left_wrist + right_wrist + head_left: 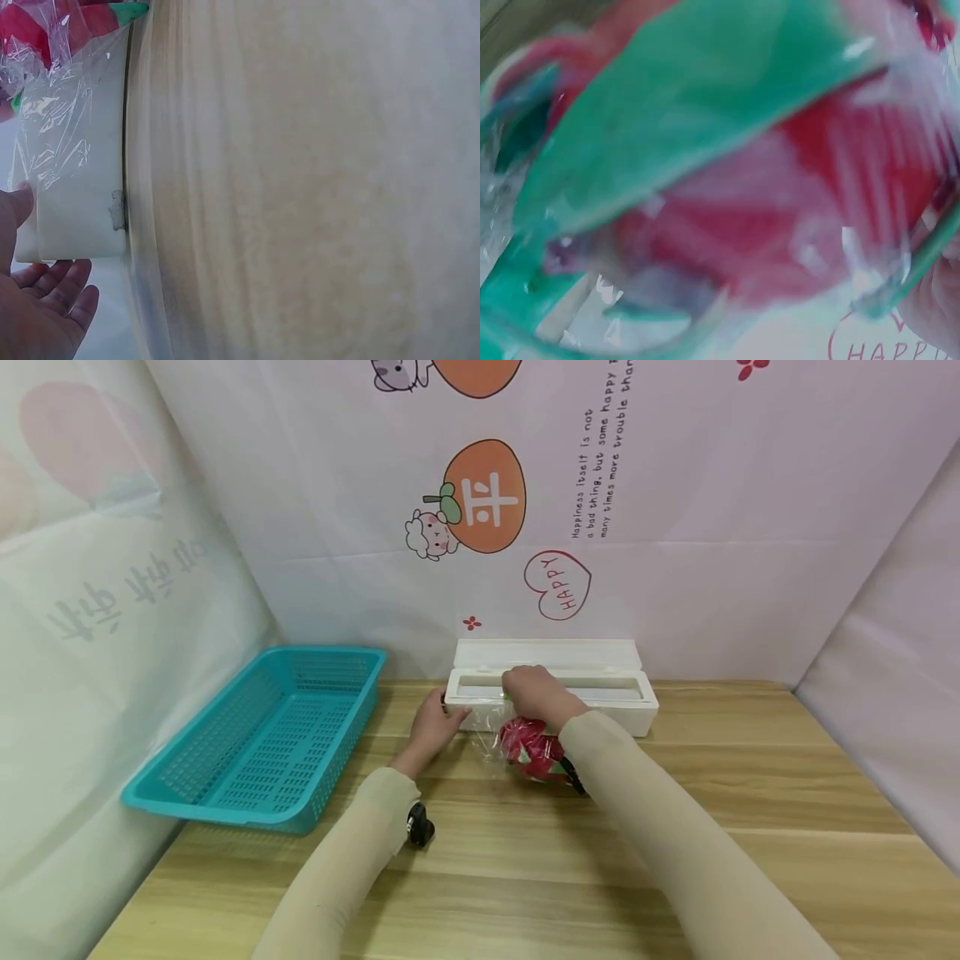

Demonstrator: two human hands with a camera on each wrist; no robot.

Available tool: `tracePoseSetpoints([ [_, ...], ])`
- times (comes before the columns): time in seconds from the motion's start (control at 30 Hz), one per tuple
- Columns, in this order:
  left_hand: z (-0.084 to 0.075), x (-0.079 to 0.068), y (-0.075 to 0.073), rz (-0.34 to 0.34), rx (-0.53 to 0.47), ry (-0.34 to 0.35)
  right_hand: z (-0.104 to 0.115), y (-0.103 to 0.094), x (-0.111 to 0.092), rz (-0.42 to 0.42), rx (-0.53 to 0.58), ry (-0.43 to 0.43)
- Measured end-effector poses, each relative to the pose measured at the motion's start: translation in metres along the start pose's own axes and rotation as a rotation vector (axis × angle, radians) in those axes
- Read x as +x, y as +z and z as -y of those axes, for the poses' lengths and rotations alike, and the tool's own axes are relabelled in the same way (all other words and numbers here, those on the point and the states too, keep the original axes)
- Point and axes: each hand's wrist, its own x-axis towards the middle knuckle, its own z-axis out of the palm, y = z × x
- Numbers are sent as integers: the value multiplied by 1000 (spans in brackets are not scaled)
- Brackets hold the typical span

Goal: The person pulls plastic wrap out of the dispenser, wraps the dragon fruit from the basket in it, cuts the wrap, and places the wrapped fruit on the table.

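A white cling film dispenser box point(622, 717) stands at the back of the table with its lid point(547, 653) raised. My left hand point(433, 725) holds the box's left end, and in the left wrist view the thumb lies on one side and the fingers point(64, 289) on another. Bent over the front edge, my right hand point(534, 693) has curled fingers at a small green piece point(506, 697); its fingertips are mostly hidden. Clear film point(487, 739) hangs from the box front around a red dragon fruit point(528, 747) with green scales, below the right wrist.
A turquoise plastic basket point(288, 752) stands on the left of the wooden table point(495, 877). Behind the box hangs a white printed cloth point(675, 568), with more cloth at both sides. A black wrist camera point(420, 825) sits by the left sleeve.
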Motion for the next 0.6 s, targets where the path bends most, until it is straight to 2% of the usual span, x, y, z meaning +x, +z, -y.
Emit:
tracePoseSetpoints([
  [0.13, 1, 0, -1, 5, 11, 11, -6, -2, -5, 20, 78, 21],
  [0.4, 1, 0, -2, 29, 18, 10, -17, -2, -11, 25, 123, 8],
  [0.6, 4, 0, -2, 30, 17, 9, -25, -6, -18, 50, 169, 47],
])
